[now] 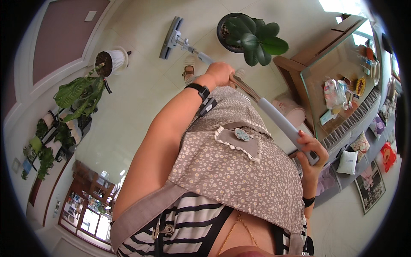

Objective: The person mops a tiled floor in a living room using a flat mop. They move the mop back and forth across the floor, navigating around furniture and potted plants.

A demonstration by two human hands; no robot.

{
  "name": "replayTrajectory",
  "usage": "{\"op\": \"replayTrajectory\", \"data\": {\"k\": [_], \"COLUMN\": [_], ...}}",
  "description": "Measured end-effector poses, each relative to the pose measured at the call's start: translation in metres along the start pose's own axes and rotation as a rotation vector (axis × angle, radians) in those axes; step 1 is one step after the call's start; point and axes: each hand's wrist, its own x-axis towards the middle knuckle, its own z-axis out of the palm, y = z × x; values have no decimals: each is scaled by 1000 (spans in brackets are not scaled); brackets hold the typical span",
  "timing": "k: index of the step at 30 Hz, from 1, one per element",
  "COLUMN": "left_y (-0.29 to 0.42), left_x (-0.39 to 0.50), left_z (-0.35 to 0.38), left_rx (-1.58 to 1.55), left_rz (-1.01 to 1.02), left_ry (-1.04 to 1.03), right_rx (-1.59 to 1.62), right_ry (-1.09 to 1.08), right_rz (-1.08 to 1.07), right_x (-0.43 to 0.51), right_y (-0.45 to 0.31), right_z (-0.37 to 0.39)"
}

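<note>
A mop with a grey flat head [171, 38] and a long pole runs from the upper left down to the right. My left hand [220, 74] is closed around the pole's middle, above the shoes. At the pole's upper end, my right hand [313, 151] holds the pale blue-grey handle [281, 117], its fingers curled about it. The mop head rests on the pale tiled floor [141, 86], ahead and to the left of my striped shoes [189, 64]. A floral apron [224, 170] covers my front, and the pole passes over it.
A potted broad-leaved plant [231, 38] stands beyond my feet. Left are a white pot [117, 62] with a leaning plant and several more plants. On the right, a glass-topped wooden table [308, 90] bears small items, near a pink bin [292, 110] and a grey sofa [334, 189] with cushions.
</note>
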Motion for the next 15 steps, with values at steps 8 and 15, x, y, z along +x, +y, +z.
{"op": "replayTrajectory", "data": {"k": [8, 15], "left_y": [17, -51], "left_x": [-34, -71], "left_z": [-1, -10], "left_rx": [-94, -516], "left_rz": [50, -66], "left_ry": [89, 317], "right_rx": [-90, 40], "right_ry": [-423, -186], "right_rz": [-478, -128], "right_x": [56, 54], "right_y": [-42, -2], "right_z": [-19, 1]}}
